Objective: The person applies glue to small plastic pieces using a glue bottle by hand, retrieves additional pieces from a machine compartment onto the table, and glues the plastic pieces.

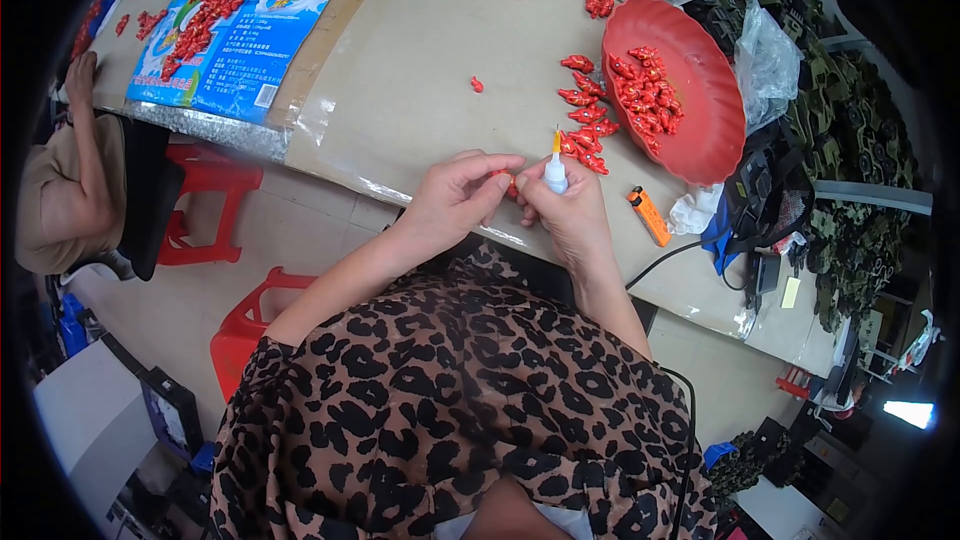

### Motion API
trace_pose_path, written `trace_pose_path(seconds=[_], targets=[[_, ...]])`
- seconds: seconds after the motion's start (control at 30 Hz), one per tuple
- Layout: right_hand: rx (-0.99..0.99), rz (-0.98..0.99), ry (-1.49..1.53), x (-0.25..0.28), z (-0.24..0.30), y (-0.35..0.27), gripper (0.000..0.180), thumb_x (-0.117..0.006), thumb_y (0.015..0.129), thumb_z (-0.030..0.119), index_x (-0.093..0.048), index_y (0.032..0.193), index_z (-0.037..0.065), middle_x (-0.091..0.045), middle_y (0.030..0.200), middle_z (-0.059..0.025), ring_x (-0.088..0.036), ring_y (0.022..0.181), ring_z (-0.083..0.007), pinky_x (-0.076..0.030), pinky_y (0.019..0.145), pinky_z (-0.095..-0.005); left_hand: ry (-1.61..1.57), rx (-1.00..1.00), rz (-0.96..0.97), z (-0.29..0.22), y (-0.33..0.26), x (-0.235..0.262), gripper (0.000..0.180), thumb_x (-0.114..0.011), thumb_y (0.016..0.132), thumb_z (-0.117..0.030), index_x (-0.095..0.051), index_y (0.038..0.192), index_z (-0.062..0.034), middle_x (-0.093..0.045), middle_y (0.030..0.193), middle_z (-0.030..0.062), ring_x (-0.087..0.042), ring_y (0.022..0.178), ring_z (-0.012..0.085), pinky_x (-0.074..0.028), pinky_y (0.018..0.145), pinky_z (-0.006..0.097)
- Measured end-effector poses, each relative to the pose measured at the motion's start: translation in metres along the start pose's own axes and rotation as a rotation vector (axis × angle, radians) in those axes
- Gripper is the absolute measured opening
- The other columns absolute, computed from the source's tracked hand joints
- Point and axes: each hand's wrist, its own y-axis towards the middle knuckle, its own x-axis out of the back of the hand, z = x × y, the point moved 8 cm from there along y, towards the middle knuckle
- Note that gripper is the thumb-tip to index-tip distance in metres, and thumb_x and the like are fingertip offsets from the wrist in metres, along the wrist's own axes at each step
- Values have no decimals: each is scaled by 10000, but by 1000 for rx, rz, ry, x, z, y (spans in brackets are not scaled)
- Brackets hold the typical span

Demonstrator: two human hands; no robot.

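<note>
Both my hands meet over the near edge of the table. My left hand (447, 197) pinches a small glossy red piece (509, 185) between thumb and fingers. In my right hand (577, 217) is a small white squeeze bottle (555, 178) with a thin yellow nozzle pointing up and away; its fingertips also come close to the red piece, and I cannot tell whether they touch it. Several red figures (583, 115) lie in a loose column beyond my right hand. Beside them, a scalloped red bowl (712, 90) holds a heap of similar ones. One red piece (476, 85) lies alone farther off.
An orange tool (650, 217) with a dark end and crumpled white tissue (695, 210) lie to the right. A blue printed sheet (250, 70) at far left carries many red pieces. Another person's arm (88, 140) rests at the left edge. Red stools (215, 205) stand below.
</note>
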Motion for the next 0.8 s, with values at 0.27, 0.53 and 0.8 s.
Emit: trace_pose_path(seconds=[0.27, 0.53, 0.8], targets=[[9, -8, -1, 1, 0, 0, 124, -604, 707, 101, -518, 736, 16, -524, 600, -20, -468, 457, -59, -391, 417, -182, -52, 30, -26, 2, 1, -1, 225, -461, 845, -90, -526, 1044, -7, -478, 767, 23, -450, 544, 47, -379, 469, 175], [11, -8, 12, 0, 0, 0, 122, -597, 715, 104, -513, 725, 17, -524, 592, -24, -467, 453, -64, -379, 417, -188, -65, 94, -27, 6, 0, -1, 235, -453, 854, -120, -518, 1051, -7, -544, 826, 32, -445, 515, 38, -372, 444, 165], [78, 30, 37, 1, 1, 1, 106, -587, 730, 89, -533, 768, 6, -536, 616, -30, -483, 487, -71, -406, 444, -196, -116, 59, 19, 3, 1, -2, 265, -452, 854, -133, -486, 1088, -13, -527, 802, 16, -434, 576, 42, -373, 517, 165]])
